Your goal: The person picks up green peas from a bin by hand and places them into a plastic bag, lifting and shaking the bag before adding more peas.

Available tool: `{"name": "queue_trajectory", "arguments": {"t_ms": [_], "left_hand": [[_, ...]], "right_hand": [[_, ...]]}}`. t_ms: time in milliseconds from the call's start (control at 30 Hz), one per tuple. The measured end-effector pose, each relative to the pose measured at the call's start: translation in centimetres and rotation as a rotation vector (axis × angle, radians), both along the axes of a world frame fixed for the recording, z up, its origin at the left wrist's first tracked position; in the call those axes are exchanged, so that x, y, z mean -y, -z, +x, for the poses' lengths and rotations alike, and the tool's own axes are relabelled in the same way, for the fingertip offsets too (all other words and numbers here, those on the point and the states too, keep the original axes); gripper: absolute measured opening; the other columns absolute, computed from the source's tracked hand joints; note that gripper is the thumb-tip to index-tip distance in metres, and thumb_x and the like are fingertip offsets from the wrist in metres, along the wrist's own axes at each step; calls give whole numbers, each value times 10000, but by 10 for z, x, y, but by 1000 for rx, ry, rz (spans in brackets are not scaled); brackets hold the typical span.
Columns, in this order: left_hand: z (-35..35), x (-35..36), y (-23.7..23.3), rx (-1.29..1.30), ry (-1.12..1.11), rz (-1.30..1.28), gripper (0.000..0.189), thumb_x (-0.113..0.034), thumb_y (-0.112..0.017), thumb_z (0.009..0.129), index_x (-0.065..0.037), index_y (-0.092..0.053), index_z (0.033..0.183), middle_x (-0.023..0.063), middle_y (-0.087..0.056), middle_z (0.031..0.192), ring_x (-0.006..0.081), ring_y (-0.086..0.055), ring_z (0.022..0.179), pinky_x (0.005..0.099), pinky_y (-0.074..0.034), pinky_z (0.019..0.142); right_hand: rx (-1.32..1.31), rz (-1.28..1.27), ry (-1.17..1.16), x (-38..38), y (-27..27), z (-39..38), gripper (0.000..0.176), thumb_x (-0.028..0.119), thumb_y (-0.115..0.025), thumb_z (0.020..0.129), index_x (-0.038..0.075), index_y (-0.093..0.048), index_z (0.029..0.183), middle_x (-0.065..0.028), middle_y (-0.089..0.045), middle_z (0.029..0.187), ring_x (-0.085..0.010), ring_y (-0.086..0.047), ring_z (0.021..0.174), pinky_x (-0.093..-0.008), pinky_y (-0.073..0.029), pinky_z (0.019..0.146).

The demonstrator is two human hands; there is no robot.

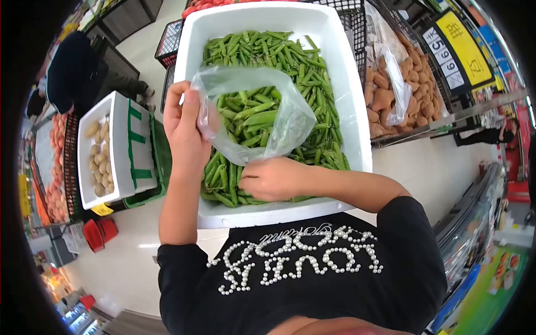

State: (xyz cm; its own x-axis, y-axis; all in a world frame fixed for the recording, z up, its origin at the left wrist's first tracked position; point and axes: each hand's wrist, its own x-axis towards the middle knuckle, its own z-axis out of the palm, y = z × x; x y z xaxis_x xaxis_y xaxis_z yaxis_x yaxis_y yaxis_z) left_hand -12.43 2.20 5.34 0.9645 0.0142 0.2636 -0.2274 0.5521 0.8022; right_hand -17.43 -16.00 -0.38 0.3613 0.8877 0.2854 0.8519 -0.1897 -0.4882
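My left hand grips the left rim of a clear plastic bag, thumb on one side and fingers on the other. The bag's mouth gapes upward, and green pea pods show inside it. Just below the bag, my right hand reaches into the loose pea pods near the front of a white foam box. Its fingers curl down around pods; the fingertips and how many pods they hold are hidden.
Brown tubers fill a black crate on the right, beside a yellow price sign. At left, a white box holds potatoes. A person in dark clothes stands behind it. Red baskets sit lower left.
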Motion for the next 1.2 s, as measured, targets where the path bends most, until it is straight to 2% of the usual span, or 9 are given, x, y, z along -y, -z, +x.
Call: {"name": "queue_trajectory", "arguments": {"t_ms": [100,300,367,467,533,633,767,933,1200], "left_hand": [[4,3,1,1,7,24,125,-214,-488,1020,-93,-477,992,-35,-440,650,57,-376,470,223,-268,410],[7,-1,7,7,28,-3,142,-238,-485,1021,-98,-485,998,-26,-417,641,76,-355,463,241,-253,419],[7,-2,8,37,14,0,145,-241,-489,1020,-97,-494,1011,-22,-430,659,80,-364,469,237,-254,418],[6,-6,6,86,39,-6,156,-251,-502,1014,-95,-497,1015,-26,-443,668,79,-367,475,235,-254,412],[7,-6,6,117,56,-11,163,-260,-509,1011,-96,-503,1012,-31,-449,672,75,-367,479,231,-248,409],[6,-5,5,113,26,10,169,-265,-517,1007,-97,-510,1008,-32,-449,672,72,-370,481,230,-244,407],[8,-9,6,107,70,-63,154,-210,-512,1011,-65,-460,1012,12,-499,655,98,-447,491,250,-333,421],[13,-12,9,123,66,-85,155,-215,-509,1013,-67,-462,1013,13,-499,655,100,-447,491,253,-332,418],[11,-9,6,135,18,-11,175,-260,-516,1006,-87,-496,999,-27,-440,660,78,-365,470,227,-249,410]], "right_hand": [[60,162,54,-8,6,-13,166,208,-647,793,75,-614,887,-84,-575,827,-257,-601,767,-383,-538,678],[-381,-253,42,-8,25,-18,481,275,-569,900,89,-496,1337,-308,-375,1407,-421,-506,1218,-467,-470,962],[-108,-426,28,-11,28,-18,548,313,-535,921,87,-415,1406,-324,-350,1433,-421,-544,1186,-427,-498,934],[29,-174,18,-5,48,-16,622,371,-489,941,53,-330,1451,-314,-518,1265,-378,-642,982,-412,-538,805],[-392,-198,61,-4,30,-14,641,391,-456,958,45,-277,1467,-292,-582,1123,-347,-648,850,-420,-529,721],[-657,-320,151,-7,16,-13,587,374,-465,964,53,-304,1428,-242,-560,1028,-346,-572,861,-453,-472,759],[-730,-350,124,-4,-5,-9,395,279,-561,935,65,-503,1262,-246,-456,1302,-405,-517,1145,-466,-455,972],[-270,-162,18,-3,18,-5,422,289,-409,982,66,-414,1341,-263,-617,959,-381,-623,869,-481,-508,779],[-289,-235,125,-5,21,-4,292,185,-414,961,66,-539,1196,-273,-620,969,-403,-642,865,-480,-523,819]]}}
